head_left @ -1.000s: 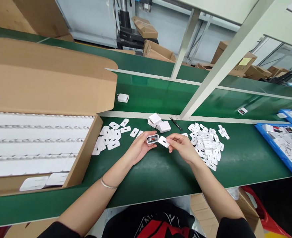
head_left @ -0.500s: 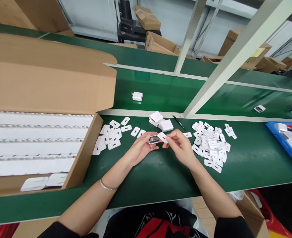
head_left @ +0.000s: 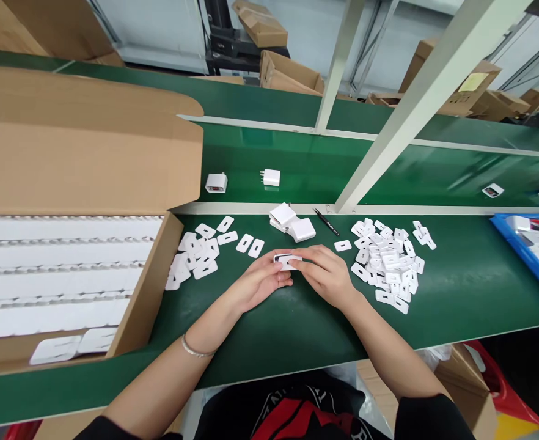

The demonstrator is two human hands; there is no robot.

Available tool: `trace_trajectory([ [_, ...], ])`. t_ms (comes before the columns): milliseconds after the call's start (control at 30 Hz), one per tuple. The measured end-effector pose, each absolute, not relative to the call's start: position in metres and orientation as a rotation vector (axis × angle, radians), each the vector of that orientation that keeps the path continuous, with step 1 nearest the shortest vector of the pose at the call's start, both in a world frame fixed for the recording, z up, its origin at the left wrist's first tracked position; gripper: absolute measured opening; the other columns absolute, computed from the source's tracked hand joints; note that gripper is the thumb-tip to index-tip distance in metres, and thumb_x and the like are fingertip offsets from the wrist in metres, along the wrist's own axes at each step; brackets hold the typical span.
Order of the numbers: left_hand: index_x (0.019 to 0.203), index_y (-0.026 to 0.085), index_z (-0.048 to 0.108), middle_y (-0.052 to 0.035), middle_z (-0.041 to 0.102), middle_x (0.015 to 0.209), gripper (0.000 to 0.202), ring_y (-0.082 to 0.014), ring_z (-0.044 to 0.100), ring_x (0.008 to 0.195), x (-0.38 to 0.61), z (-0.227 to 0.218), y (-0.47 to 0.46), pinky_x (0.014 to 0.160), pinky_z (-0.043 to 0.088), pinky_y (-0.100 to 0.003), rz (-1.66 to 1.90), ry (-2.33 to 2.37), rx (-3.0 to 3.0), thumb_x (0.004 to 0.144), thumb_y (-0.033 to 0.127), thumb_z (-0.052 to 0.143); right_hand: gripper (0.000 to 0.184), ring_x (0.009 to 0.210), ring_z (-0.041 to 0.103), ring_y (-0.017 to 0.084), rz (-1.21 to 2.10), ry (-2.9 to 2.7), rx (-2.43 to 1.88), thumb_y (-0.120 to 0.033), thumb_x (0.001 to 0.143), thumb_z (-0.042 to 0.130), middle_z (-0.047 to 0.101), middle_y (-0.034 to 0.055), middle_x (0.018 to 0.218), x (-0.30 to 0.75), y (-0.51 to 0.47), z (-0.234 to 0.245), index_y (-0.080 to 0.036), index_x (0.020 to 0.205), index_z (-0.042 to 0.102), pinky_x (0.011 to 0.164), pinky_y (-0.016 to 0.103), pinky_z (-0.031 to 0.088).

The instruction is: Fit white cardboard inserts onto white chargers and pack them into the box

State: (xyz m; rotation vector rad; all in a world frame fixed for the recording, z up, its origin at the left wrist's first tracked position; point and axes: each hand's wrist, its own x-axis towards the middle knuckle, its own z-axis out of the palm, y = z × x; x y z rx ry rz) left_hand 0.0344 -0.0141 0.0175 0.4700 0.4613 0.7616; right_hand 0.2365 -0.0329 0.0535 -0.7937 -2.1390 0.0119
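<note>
My left hand (head_left: 261,280) is closed around a white charger housing (head_left: 277,257), held low over the green bench. The fingers of my right hand (head_left: 327,272) pinch a small white slotted cover plate (head_left: 289,263) against the housing's end face. A dark strip of the opening still shows along the plate's upper edge. Just beyond my hands sit several white chargers (head_left: 302,230) in a cluster. A loose pile of white cover plates (head_left: 391,263) spreads to the right of my right hand, and a smaller pile (head_left: 200,253) lies left of my left hand.
Left stands an open cardboard box (head_left: 159,275) with rows of white pieces. Black tweezers (head_left: 327,222) lie near the bench's back rail. Two chargers rest on the green ledge, one a pronged charger (head_left: 272,177). A slanted white post (head_left: 388,134) rises behind; a blue tray (head_left: 526,263) is right.
My right hand has brought the cover plate from beside the housing onto its open end. The view has shifted slightly, showing another charger on the ledge.
</note>
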Motion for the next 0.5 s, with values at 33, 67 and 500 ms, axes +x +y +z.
trace_trajectory([
  [33,0.115,0.016,0.076,0.0011,0.060,0.077,0.043,-0.0083,0.055,0.069,0.035,0.018,-0.014,0.078,0.059,-0.029,0.760,0.464,0.477,0.077,0.028,0.093,0.030,0.105,0.071,0.023,0.013,-2.135,-0.796,-0.008,0.103,0.057,0.078,0.0115,0.121,0.236,-0.033,0.053,-0.023,0.124,0.072,0.083,0.040,0.065],
  [67,0.117,0.016,0.076,0.0011,0.060,0.077,0.043,-0.0084,0.056,0.070,0.035,0.018,-0.015,0.078,0.059,-0.029,0.764,0.471,0.486,0.078,0.025,0.093,0.031,0.107,0.071,0.024,0.023,-2.138,-0.799,-0.008,0.103,0.057,0.077,0.0122,0.123,0.236,-0.033,0.051,-0.023,0.126,0.071,0.085,0.041,0.065],
  [500,0.114,0.019,0.072,-0.0068,0.069,0.110,0.039,-0.0163,0.065,0.092,0.037,0.017,-0.016,0.078,0.057,-0.030,0.890,0.529,0.727,0.081,0.032,0.089,0.039,0.114,0.064,0.025,0.878,-1.768,-1.165,-0.040,0.109,0.047,0.061,0.0109,0.125,0.225,-0.038,0.037,-0.028,0.144,0.059,0.095,0.045,0.060],
])
